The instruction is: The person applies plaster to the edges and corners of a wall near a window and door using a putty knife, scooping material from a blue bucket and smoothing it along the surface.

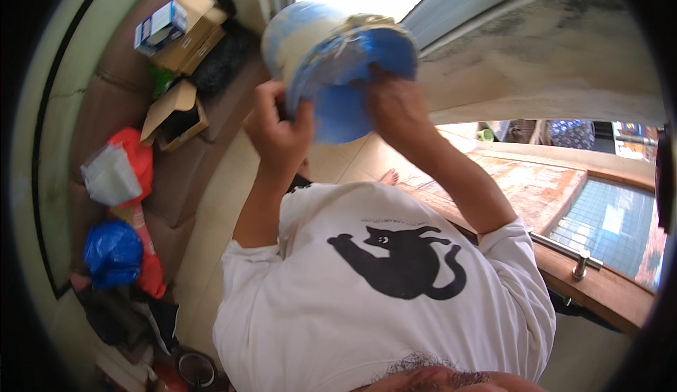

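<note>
A blue bucket (335, 113) with dried cream-coloured residue on its outside and rim is tilted in front of me, its mouth turned toward me. My left hand (282, 124) grips the rim at the near left side, thumb on one side and fingers on the other. Inside the mouth, my right hand (396, 103) reaches against the inner wall. Its fingers are dark and smeared by motion, so I cannot make out whether they hold anything.
Along the left runs a brown sofa (116, 103) bearing cardboard boxes (185, 57), a red bag (143, 173) and a blue plastic bag (113, 253). At right lies a wooden frame (557, 265) with a glass pane and metal handle. A stained wall ledge (522, 60) stands behind.
</note>
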### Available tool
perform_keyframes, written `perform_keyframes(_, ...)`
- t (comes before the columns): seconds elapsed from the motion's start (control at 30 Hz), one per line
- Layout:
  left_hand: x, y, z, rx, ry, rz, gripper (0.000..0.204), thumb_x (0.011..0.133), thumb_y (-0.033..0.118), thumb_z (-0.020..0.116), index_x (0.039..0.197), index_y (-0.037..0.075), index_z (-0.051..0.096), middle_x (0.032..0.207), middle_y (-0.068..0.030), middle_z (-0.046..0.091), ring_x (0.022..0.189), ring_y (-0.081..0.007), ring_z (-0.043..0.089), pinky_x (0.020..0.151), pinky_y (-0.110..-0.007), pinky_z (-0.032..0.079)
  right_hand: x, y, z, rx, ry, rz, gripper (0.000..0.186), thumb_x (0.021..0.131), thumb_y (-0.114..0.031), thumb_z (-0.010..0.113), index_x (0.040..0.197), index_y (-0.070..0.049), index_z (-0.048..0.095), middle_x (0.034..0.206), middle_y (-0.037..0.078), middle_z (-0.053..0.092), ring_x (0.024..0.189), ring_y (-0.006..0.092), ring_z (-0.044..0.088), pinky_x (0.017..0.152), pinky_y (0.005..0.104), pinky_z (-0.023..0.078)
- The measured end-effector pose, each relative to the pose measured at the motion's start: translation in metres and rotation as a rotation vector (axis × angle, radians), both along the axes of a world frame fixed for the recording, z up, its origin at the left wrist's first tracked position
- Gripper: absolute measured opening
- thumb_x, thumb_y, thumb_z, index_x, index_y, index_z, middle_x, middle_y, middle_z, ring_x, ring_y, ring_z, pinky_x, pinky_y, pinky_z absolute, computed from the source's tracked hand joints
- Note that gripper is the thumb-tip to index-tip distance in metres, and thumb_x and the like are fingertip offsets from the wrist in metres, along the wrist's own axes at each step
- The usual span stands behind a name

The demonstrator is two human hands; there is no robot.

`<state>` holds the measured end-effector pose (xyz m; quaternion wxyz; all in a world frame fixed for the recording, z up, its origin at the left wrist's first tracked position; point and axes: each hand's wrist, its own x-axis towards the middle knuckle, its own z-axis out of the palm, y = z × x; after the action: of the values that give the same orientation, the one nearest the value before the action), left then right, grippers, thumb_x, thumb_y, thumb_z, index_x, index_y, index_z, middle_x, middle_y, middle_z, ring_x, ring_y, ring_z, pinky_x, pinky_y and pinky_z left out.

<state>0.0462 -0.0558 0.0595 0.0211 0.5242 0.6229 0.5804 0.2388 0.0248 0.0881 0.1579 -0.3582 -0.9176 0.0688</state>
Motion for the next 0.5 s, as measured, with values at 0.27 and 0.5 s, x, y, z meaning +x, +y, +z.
perform_keyframes(0.27, 0.001, -0.013, -0.032, -0.102, -0.028, 0.046, 0.016, 0.088, 0.011, 0.065, 0.095, 0.003, 0.054, 0.081, -0.0081, 0.054, 0.070, -0.0208, 0.053, 0.065, -0.033, 0.046, -0.007, -0.013, 0.005, -0.060, -0.166, -0.026, 0.012, 0.074, -0.007, 0.063, 0.076, 0.000, 0.072, 0.096, 0.023, 0.065, 0.081, 0.0341, 0.068, 0.065, 0.0419, 0.057)
perform_keyframes(0.5, 0.037, -0.007, -0.031, -0.168, -0.007, 0.082, 0.015, 0.087, 0.010, 0.062, 0.091, 0.002, 0.050, 0.079, -0.0082, 0.051, 0.070, -0.0228, 0.051, 0.067, -0.034, 0.046, 0.036, -0.016, -0.003, -0.140, -0.114, -0.074, 0.009, 0.074, -0.007, 0.064, 0.077, -0.002, 0.071, 0.095, 0.020, 0.063, 0.081, 0.0326, 0.068, 0.066, 0.0400, 0.057)
